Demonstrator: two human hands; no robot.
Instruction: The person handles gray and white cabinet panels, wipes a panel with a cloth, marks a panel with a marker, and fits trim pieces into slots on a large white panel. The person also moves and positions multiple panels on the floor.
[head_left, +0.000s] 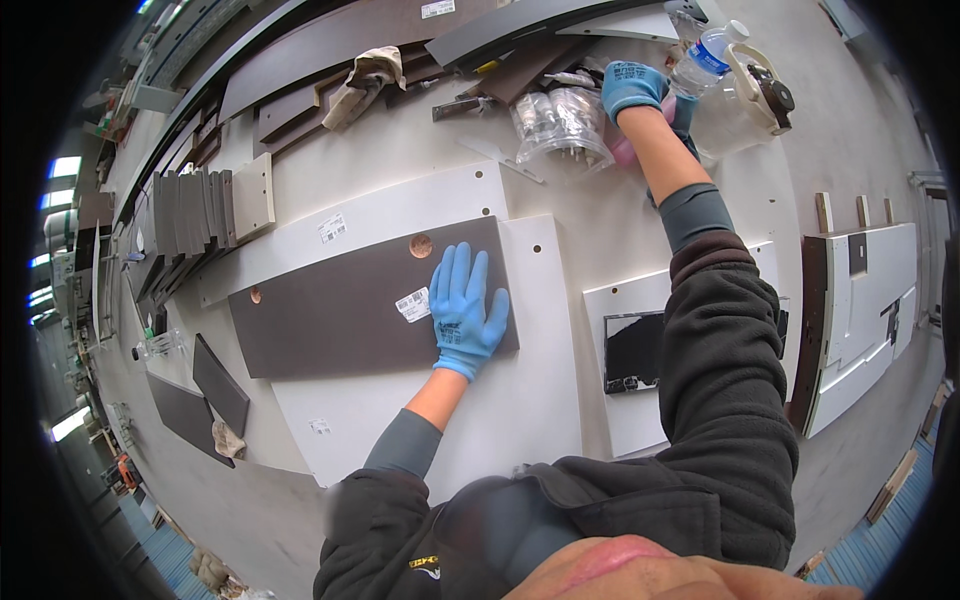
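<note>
My left hand point(462, 312), in a blue glove, lies flat on a dark brown panel point(330, 318) with its fingers stretched out. The panel has two round copper-coloured spots and a white label beside my fingertips. It rests on white panels point(540, 400). At the far right my right hand point(634, 88), gloved too, is reached out with its fingers curled in. What they hold, if anything, is hidden. Right beside it lie a clear plastic bag point(562, 125) of small parts and a pink item point(624, 150), partly covered by my arm.
A water bottle point(708, 55) and a large clear jug point(738, 112) stand beyond my right hand. Thin boards point(190, 215) stand in a row at left, near two dark strips point(205, 400). A white panel with a black recess point(632, 352) lies at right. White panels point(860, 310) are stacked farther right.
</note>
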